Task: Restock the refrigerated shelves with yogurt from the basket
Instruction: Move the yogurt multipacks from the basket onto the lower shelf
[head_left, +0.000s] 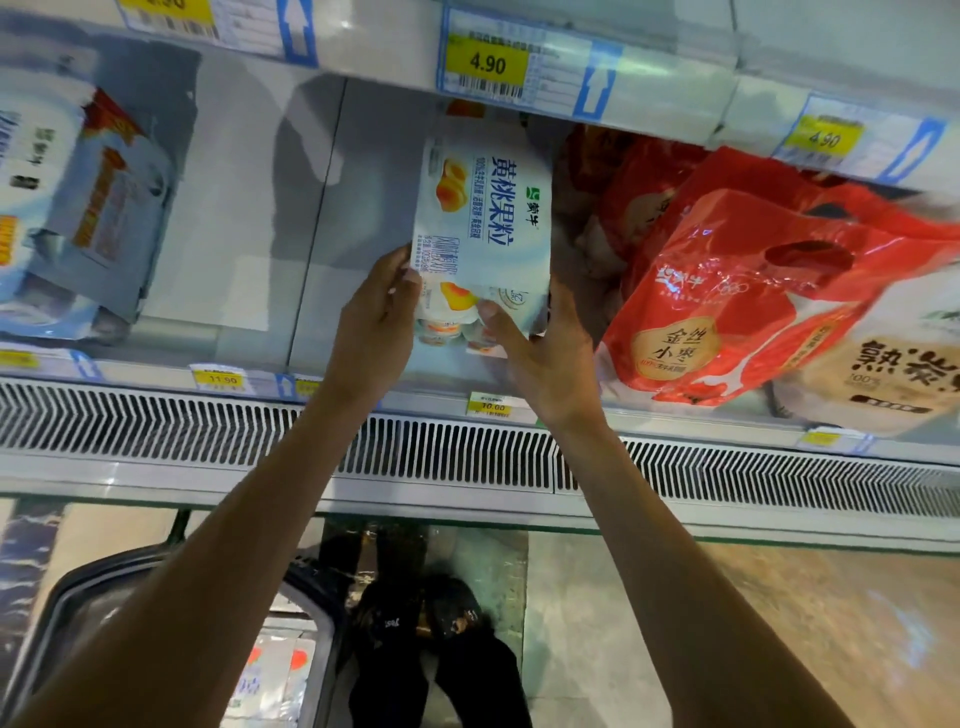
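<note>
Restocking is looking maybe midway: left hand (374, 322) and right hand (540, 353) are both gripping the near end of a white-and-blue peach yogurt pack (483, 218), holding it in the refrigerated shelf (156, 370) beside red bags (737, 291), while more packs (275, 675) are waiting in the basket (93, 582).

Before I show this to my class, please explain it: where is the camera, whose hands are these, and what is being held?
There is only one picture, taken by a camera worn on a person's head. It looks forward and down, so both arms reach in from below. There is no machine here. The left hand and right hand share a grip on a white peach yogurt pack, held at a refrigerated shelf. Red bags sit to its right. Low on the left is the basket, with more packs inside.
</note>
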